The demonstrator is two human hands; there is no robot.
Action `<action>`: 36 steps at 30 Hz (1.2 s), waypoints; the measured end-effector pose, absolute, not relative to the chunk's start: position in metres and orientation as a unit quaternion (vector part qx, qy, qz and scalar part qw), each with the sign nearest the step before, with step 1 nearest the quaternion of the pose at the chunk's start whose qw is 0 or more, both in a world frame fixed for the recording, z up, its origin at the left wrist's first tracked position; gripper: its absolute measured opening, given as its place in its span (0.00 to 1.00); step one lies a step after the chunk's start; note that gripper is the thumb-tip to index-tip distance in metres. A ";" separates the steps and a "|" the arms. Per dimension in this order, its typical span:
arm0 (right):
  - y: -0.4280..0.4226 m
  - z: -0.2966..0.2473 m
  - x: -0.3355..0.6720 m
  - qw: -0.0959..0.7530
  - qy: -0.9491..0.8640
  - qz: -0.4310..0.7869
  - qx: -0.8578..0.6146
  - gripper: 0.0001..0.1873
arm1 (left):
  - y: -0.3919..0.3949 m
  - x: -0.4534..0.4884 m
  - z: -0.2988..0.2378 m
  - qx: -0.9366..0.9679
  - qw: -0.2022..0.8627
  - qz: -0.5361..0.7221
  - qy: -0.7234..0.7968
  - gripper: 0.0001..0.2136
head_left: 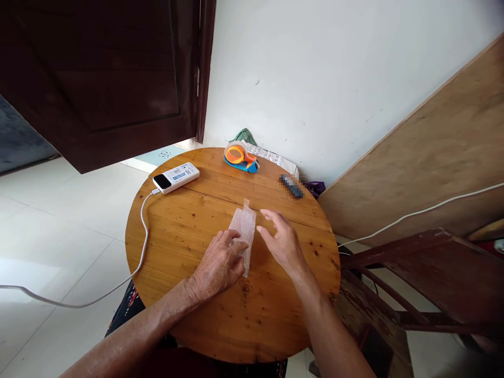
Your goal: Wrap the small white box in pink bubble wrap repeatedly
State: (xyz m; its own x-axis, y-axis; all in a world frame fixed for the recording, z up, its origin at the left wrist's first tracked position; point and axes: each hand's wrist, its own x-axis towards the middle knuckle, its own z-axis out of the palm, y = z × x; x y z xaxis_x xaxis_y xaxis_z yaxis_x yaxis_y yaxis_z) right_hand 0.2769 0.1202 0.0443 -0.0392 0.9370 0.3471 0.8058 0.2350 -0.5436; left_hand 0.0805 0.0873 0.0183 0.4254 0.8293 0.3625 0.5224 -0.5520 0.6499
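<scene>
left hand [218, 265] pressing plastic pouch [244, 231], round table [189, 231]

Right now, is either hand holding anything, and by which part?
Left hand presses the clear bubble pouch onto the table by its left edge, fingers on top. Right hand is open beside it, holding nothing.

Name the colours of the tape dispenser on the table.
An orange and blue plastic tape dispenser; head view.

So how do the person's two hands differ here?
The left hand lies on the clear bubble sheet, fingers bent; the right hand is beside the sheet, seemingly not touching it. The right hand's fingers are spread; the left hand's are close together. Both are bare, palm down over the round wooden table.
</scene>
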 end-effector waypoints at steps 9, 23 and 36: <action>0.128 0.022 0.267 0.385 -0.460 0.437 -0.671 0.28 | 0.087 0.080 0.011 0.811 0.221 0.360 0.404 0.16; 0.160 0.013 0.259 0.360 -0.534 0.435 -0.630 0.08 | 0.088 0.076 0.040 0.890 0.152 0.205 0.378 0.14; 0.098 0.061 0.242 0.383 -0.641 0.331 -0.576 0.07 | 0.082 0.074 0.011 0.802 0.171 0.324 0.471 0.10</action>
